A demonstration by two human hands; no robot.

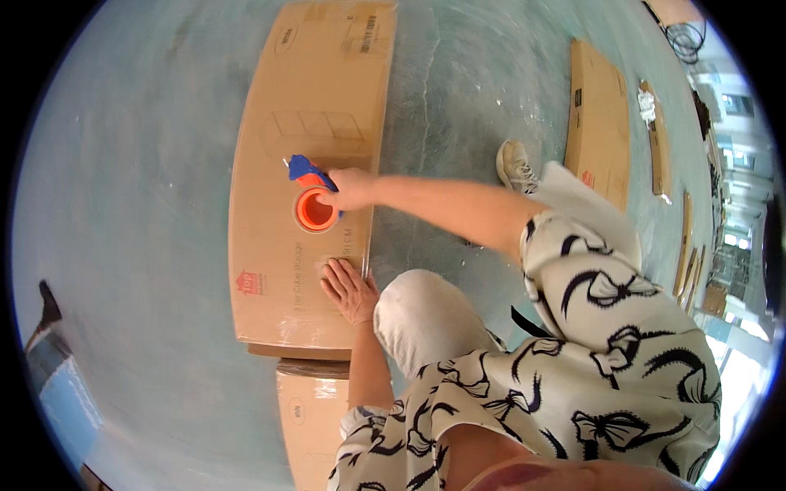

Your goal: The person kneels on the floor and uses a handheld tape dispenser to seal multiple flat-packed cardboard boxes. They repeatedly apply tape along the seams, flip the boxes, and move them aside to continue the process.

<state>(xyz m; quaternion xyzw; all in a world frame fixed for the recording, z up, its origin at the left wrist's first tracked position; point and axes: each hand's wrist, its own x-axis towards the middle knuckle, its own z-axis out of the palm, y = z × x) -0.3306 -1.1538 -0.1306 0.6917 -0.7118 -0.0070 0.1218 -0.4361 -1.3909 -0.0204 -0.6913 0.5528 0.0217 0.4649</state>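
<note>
A long brown cardboard box [307, 106] lies flat in front of me, with clear tape shining along its right edge and near end. My right hand [354, 190] is closed round a tape dispenser [315, 209] with an orange hub and a blue head. The dispenser is over the middle of the box; whether it touches the cardboard I cannot tell. My left hand [352, 290] rests on the box near its right edge, palm down with the fingers spread.
Another cardboard box [311, 417] adjoins the near end. My bent knee [426, 319] is close against the long box's right side. Farther right lie a flat carton [598, 123] and a narrower cardboard piece [657, 143]. A blue object [70, 393] stands at the far left.
</note>
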